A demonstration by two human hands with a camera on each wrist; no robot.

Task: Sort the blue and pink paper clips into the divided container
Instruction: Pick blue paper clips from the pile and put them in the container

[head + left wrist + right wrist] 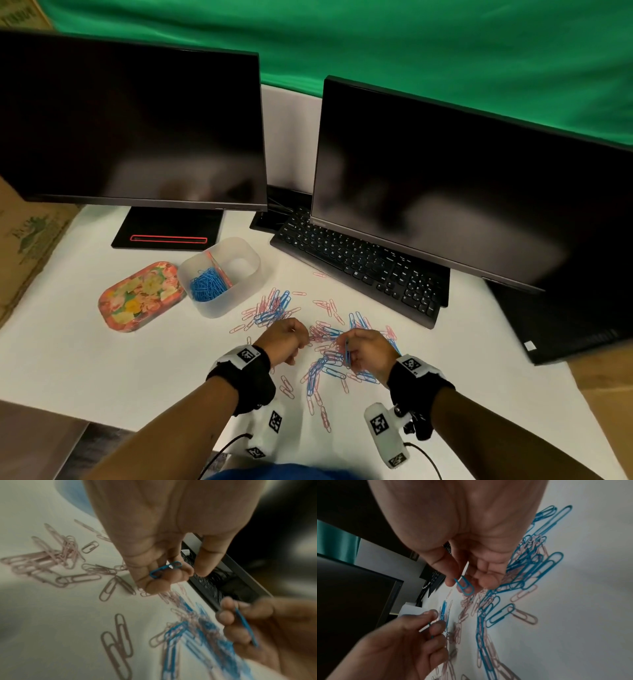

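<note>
While a green cloth backdrop (411,51) hangs behind, the smooth white desk (102,359) holds two dark monitors, a black keyboard (359,267) and a frosted plastic divided container (219,274). Blue wire clips (207,286) fill its left compartment. Just left of it sits a floral tin (140,296). Near its front, mixed pink and blue clips (325,356) lie scattered. Left hand (163,547) and right hand (467,547) each pinch one blue clip.

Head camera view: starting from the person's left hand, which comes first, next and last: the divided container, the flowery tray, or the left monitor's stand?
From the left hand:
1. Divided container, up and slightly left of the hand, blue clips in its left compartment.
2. Flowery tray, farther left, beside the container.
3. Left monitor's stand, at the back, beyond both.
</note>
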